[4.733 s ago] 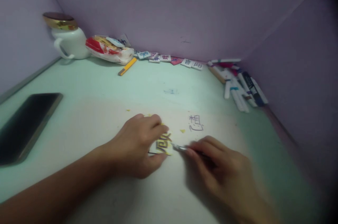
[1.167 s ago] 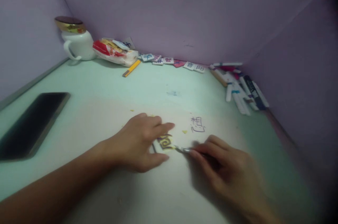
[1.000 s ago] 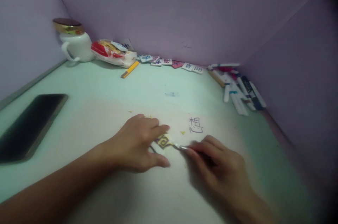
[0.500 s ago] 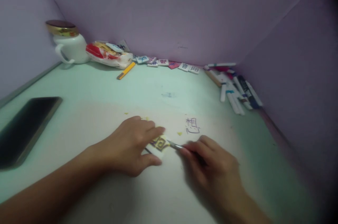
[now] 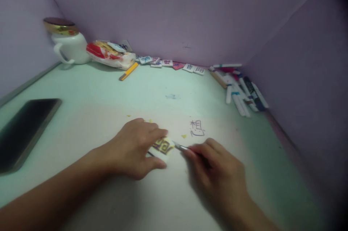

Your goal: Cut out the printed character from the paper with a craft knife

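Note:
My left hand [image 5: 140, 147] lies over a small white block [image 5: 164, 156], gripping it between the thumb and the fingers. The block's top bears a dark character on yellow, partly covered by my fingers. In my right hand [image 5: 217, 167] is a thin craft knife [image 5: 181, 147], its fingers closed round the handle. The metal tip lies at the block's upper right edge; whether it touches cannot be made out. Tiny yellow scraps [image 5: 184, 136] lie close by. Beyond the knife, a purple character [image 5: 197, 128] is written on the pale tabletop [image 5: 108, 194].
A dark phone [image 5: 27, 133] lies at the left. Along the back wall stand a white mug [image 5: 72, 48] with a gold-rimmed lid, a red and white packet [image 5: 108, 55], a yellow cutter [image 5: 128, 71] and several character tiles [image 5: 188, 67]. Several markers [image 5: 239, 93] are heaped at the right.
A little more of the yellow character shows beside my left fingers. The knife tip has shifted slightly up along the block's edge. The whole view has drifted slightly.

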`<state>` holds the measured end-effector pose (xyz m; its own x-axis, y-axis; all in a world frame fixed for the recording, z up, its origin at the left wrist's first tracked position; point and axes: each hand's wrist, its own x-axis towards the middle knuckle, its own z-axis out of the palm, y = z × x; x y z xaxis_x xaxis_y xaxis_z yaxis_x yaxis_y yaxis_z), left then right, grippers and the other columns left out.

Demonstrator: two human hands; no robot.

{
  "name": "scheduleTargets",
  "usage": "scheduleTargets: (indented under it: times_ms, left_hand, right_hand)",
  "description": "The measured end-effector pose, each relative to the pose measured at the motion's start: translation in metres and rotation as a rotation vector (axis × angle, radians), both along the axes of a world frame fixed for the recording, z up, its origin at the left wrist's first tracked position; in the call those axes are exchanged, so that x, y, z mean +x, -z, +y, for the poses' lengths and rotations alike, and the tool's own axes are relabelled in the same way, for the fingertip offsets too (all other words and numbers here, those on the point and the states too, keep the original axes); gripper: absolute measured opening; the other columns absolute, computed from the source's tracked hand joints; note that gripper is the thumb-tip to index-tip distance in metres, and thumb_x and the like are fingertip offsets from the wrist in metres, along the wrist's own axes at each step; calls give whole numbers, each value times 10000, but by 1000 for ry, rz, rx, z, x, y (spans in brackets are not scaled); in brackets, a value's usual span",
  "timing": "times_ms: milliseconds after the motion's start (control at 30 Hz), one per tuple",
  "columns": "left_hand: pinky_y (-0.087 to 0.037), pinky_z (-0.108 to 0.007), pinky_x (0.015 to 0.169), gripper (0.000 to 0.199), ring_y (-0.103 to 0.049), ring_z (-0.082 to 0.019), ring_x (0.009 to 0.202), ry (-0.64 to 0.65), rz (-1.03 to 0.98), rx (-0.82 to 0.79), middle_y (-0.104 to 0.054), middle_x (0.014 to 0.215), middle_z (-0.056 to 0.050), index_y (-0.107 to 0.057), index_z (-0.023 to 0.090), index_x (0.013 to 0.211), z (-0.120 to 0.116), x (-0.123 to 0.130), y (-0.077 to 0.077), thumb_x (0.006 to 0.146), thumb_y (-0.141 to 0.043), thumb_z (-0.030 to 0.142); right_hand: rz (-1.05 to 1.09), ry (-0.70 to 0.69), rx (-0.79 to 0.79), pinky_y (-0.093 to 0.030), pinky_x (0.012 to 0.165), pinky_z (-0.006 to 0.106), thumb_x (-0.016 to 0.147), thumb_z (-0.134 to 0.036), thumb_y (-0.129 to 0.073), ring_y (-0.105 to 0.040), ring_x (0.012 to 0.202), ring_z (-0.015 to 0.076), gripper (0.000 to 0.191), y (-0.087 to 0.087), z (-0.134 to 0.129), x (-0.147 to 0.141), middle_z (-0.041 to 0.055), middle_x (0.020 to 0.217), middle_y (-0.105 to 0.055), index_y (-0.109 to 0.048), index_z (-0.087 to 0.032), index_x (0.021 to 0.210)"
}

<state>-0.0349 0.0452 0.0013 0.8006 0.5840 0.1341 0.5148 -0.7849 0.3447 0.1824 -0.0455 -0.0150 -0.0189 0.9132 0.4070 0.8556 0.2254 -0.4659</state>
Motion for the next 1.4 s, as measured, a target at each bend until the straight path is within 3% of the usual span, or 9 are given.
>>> scheduleTargets:
  times_ms: [367, 733, 1133, 1300, 1400]
  left_hand:
    - [-396, -356, 712, 492, -573, -222, 753, -8, -22, -10, -640, 872, -39, -567, 195, 1158, -1, -2, 3, 773, -659, 488]
    - [-392, -363, 740, 474, -550, -222, 771, -35, 24, -17, -644, 916, -43, -562, 214, 1164, -4, 0, -1, 767, -638, 462]
    - [-417, -394, 763, 502, -548, -233, 773, -26, 41, -40, -607, 895, -52, -540, 201, 1221, -5, 0, -4, 777, -606, 427]
    - [-431, -461, 864, 623, -563, -265, 889, -13, 5, -80, -588, 1021, -94, -457, 149, 1332, -8, -1, -3, 756, -595, 341]
    - [-454, -456, 818, 610, -537, -261, 860, -14, -1, -93, -570, 1033, -101, -480, 135, 1303, -8, 0, -6, 728, -587, 310]
  right_hand:
    - [-87, -36, 53, -317, 468, 249, 891, -263, -583, -493, 514, 120, 176, 0, -5, -2, 6, 642, -540, -677, -191, 761]
    - [59, 44, -13, -341, 466, 233, 894, -323, -599, -563, 542, 116, 129, 3, -4, 1, -15, 676, -619, -680, -243, 833]
    - [-87, 5, 85, -394, 529, 243, 905, -293, -578, -627, 606, 130, 149, -4, 9, 2, -5, 759, -702, -706, -232, 860]
    - [39, -9, -64, -391, 441, 222, 923, -333, -525, -608, 524, 123, 203, -9, 12, 10, -16, 695, -687, -671, -248, 811]
    - [59, -66, -80, -373, 404, 215, 916, -336, -534, -599, 505, 119, 195, -14, 15, 11, -13, 685, -682, -670, -248, 807]
